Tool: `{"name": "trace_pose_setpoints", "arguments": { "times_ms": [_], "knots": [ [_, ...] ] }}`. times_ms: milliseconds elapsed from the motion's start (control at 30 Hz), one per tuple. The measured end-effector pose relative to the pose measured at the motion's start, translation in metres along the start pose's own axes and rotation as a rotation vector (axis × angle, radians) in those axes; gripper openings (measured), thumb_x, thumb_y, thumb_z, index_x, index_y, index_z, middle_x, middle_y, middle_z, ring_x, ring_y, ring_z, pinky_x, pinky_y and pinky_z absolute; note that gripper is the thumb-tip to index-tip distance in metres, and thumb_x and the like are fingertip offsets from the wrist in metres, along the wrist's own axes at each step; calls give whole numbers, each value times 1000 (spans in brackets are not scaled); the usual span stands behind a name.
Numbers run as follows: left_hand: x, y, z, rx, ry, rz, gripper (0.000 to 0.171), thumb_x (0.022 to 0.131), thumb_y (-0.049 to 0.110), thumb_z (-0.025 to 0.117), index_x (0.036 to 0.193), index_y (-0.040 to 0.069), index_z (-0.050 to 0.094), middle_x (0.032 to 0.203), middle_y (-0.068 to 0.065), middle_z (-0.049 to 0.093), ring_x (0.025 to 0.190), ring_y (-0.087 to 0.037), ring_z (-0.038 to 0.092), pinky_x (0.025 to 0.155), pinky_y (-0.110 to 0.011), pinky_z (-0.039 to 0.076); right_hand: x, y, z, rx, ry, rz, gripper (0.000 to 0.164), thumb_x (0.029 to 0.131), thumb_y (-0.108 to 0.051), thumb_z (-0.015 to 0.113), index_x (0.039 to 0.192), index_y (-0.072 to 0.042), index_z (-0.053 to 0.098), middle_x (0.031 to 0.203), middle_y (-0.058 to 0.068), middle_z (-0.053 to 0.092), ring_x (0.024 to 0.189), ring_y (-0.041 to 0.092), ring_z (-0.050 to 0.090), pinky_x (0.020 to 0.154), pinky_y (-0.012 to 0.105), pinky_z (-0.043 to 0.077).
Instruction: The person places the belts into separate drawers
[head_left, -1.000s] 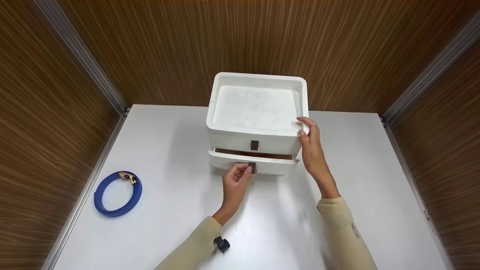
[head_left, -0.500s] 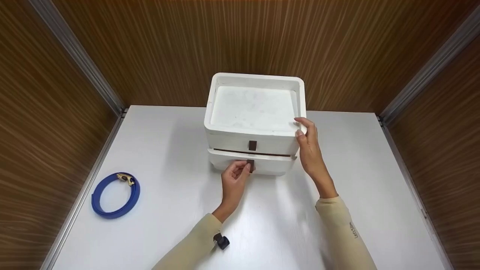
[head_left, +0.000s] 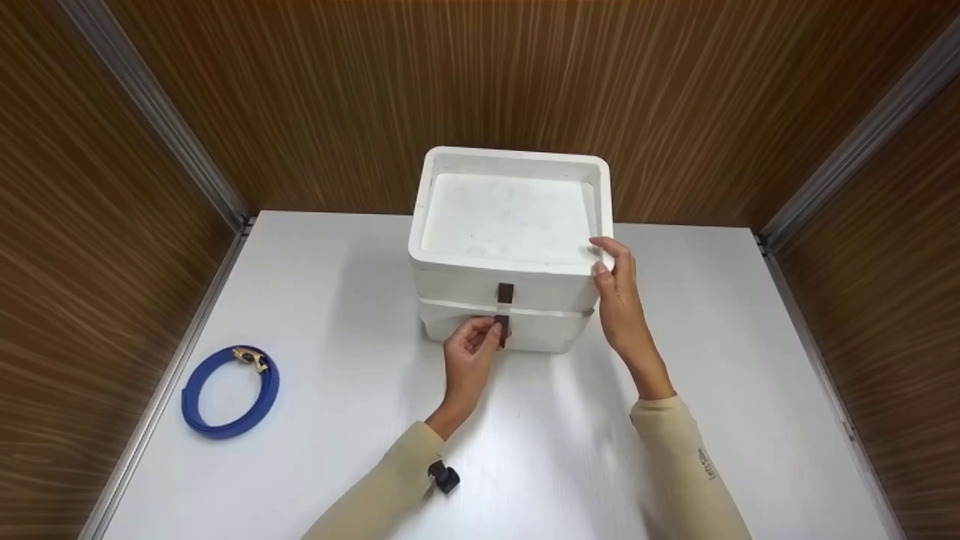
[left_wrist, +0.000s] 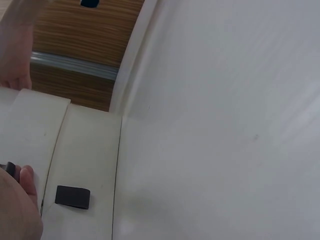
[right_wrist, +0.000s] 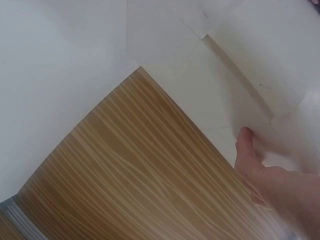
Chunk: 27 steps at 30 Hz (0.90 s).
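A white drawer box [head_left: 517, 214] with a shallow tray top stands towards the back of the table. My left hand [head_left: 466, 364] pinches the dark pull tab [head_left: 503, 331] of its lower drawer [head_left: 551, 328]. That drawer looks nearly flush, with a thin line along its top edge. Another dark tab [head_left: 506, 292] marks the upper drawer, seen also as a tab [left_wrist: 73, 196] in the left wrist view. My right hand [head_left: 621, 311] holds the box's front right corner, thumb at the front and fingers over the rim. The right wrist view shows this hand [right_wrist: 260, 170] against the white side.
A coiled blue strap [head_left: 193, 397] with a gold-coloured clasp [head_left: 250, 357] lies on the white table [head_left: 337, 450] at the left. Brown wood-grain panels [head_left: 510, 75] enclose the back and both sides, with metal rails at the corners.
The lower drawer has slid inward, away from me, and its gap has narrowed to a thin line. My left hand moved with its tab. My right hand keeps its hold on the corner.
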<state>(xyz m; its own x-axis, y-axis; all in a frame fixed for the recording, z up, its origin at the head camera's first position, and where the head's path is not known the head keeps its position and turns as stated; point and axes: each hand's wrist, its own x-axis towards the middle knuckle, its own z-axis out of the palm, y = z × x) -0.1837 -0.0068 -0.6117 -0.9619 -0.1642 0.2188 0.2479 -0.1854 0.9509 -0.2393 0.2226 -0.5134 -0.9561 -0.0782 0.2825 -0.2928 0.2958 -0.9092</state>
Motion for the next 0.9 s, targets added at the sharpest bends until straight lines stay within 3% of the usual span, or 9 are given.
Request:
{"name": "trace_pose_setpoints", "arguments": {
  "times_ms": [200,300,400,567,800,900],
  "knots": [
    [2,0,0,-5,-1,6,12,104,0,73,111,-10,71,101,-19,76,90,-51,70,76,-40,64,-1,-1,1,2,8,-7,50,115,-32,39,157,-6,41,163,19,31,161,33,20,128,57,18],
    [3,1,0,-3,7,4,12,104,-1,73,111,-10,72,101,-19,76,88,-43,72,75,-38,63,-1,-1,1,0,11,-11,50,115,-32,39,157,-6,42,163,19,31,161,33,20,128,56,18],
    [4,1,0,4,16,-7,13,104,1,73,111,-10,72,102,-18,75,88,-33,72,77,-43,64,-1,-1,1,-2,12,-18,49,114,-31,39,156,-6,42,163,19,32,161,32,21,128,56,18],
    [5,1,1,7,17,-28,14,104,2,74,112,-9,73,103,-17,76,91,-32,73,81,-49,63,0,-1,0,0,12,-24,48,114,-30,40,156,-6,42,163,19,32,160,32,21,128,56,18],
    [6,1,-1,66,39,-9,14,103,5,76,111,-5,76,103,-14,75,92,-30,71,78,-27,60,0,-1,0,9,-3,-12,51,114,-34,39,157,-6,41,164,20,29,160,33,20,126,59,19],
    [6,0,-3,79,47,-3,14,102,7,78,110,-4,77,102,-13,75,91,-33,71,77,-25,59,0,-1,0,11,-2,-10,51,114,-34,38,157,-5,40,164,21,29,160,34,19,127,60,18]
  ]
}}
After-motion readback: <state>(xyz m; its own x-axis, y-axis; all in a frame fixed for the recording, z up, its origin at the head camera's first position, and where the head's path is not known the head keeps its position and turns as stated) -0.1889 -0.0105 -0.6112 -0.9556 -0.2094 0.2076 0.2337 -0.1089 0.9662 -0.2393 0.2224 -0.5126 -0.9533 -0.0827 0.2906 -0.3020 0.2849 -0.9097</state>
